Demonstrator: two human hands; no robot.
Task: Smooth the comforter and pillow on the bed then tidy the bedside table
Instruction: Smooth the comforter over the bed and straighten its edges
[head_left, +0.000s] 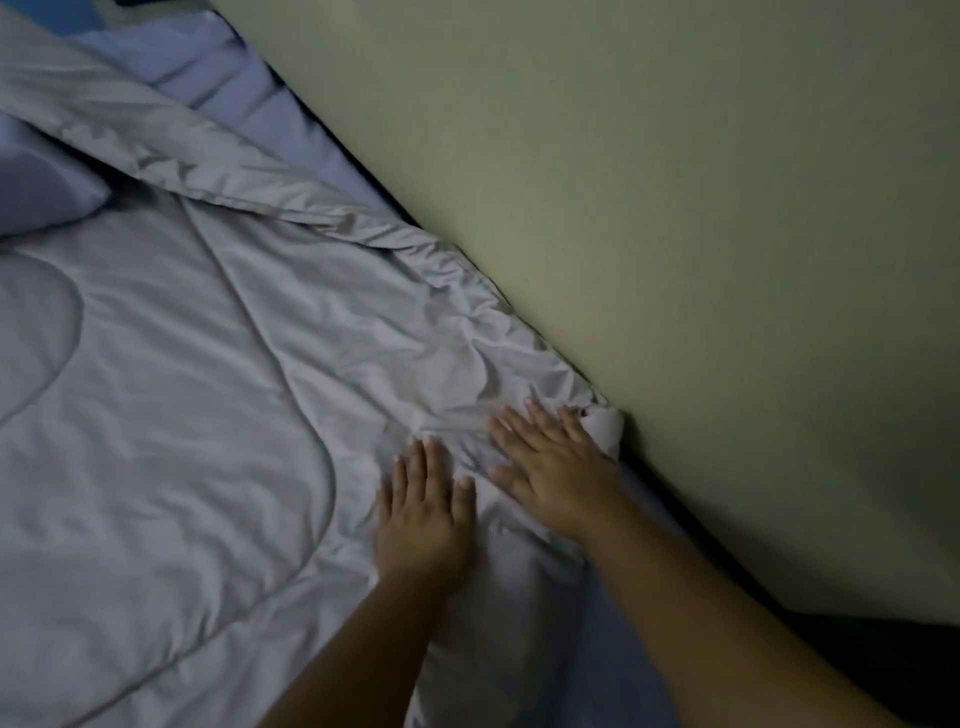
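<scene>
A grey quilted comforter (182, 405) covers the bed and is wrinkled along its edge by the wall. My left hand (423, 514) lies flat on the comforter, palm down, fingers apart. My right hand (550, 462) is also pressed flat on the crumpled corner, just right of the left hand and close to the wall. A bluish pillow (41, 192) lies at the left edge, partly cut off. The comforter's upper edge is folded back, showing a blue sheet (223, 83). The bedside table is out of view.
A pale green wall (675, 234) runs diagonally along the bed's right side, with a dark gap (727, 551) between wall and mattress. The room is dim.
</scene>
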